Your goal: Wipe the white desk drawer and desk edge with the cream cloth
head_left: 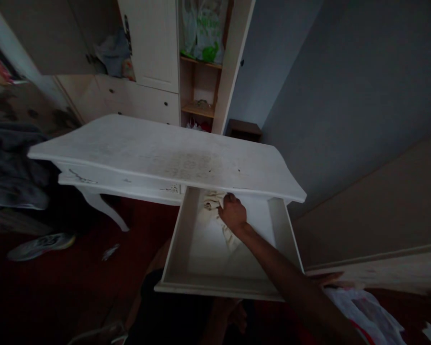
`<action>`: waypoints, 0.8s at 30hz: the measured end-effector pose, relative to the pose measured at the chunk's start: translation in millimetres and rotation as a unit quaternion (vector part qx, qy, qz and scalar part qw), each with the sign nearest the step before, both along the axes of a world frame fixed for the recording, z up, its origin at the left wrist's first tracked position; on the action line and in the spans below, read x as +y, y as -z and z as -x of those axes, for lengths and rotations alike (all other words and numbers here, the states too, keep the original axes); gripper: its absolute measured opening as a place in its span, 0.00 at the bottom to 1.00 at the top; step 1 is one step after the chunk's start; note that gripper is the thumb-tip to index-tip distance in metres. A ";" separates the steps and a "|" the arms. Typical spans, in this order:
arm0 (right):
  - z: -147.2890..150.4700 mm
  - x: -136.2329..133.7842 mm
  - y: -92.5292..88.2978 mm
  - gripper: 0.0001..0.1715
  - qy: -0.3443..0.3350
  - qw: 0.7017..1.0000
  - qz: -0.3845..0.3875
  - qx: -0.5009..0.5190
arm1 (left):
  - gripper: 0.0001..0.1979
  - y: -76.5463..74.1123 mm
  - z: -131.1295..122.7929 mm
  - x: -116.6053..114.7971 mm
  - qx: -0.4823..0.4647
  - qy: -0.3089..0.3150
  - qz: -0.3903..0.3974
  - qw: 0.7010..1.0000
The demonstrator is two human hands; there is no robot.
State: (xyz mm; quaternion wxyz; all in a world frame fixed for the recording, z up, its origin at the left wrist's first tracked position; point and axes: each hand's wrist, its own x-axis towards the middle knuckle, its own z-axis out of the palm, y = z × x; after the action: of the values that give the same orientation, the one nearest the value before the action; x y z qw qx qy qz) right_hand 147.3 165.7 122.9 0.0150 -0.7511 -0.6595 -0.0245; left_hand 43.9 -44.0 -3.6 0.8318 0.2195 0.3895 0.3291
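My right hand reaches into a pulled-out white drawer and is closed on a crumpled cream cloth. The cloth lies against the drawer's bottom near its back left, with one end trailing toward the front. Below the drawer's front edge, in deep shadow, is my left hand. Its fingers show only dimly, and I cannot make out whether they hold anything. The drawer belongs to a white table with a dark smudged patch on its top.
Behind the table stands a white wardrobe with plastic bags on an open shelf. At left are a grey fabric heap and a shoe on the red floor. A white plastic bag lies at lower right.
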 end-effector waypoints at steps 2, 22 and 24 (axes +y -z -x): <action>22.7 8.7 0.3 0.25 -0.044 0.999 -0.004 -0.003 | 0.35 0.7 -0.6 1.6 0.003 0.018 0.004 1.000; 106.1 37.3 -26.0 0.22 -0.169 0.981 0.086 -0.044 | 0.33 9.8 3.1 4.6 0.008 0.044 0.012 0.999; 99.5 33.5 -22.9 0.26 -0.188 0.980 0.062 -0.038 | 0.32 6.4 5.2 4.8 0.008 0.045 0.013 0.999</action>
State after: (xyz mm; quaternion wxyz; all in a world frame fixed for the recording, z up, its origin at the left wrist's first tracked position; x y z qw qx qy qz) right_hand 47.8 199.3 145.8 -0.0524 -0.6121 -0.7890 -0.0086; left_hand 38.7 -39.2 -9.9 0.8453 0.2288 0.3901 0.2845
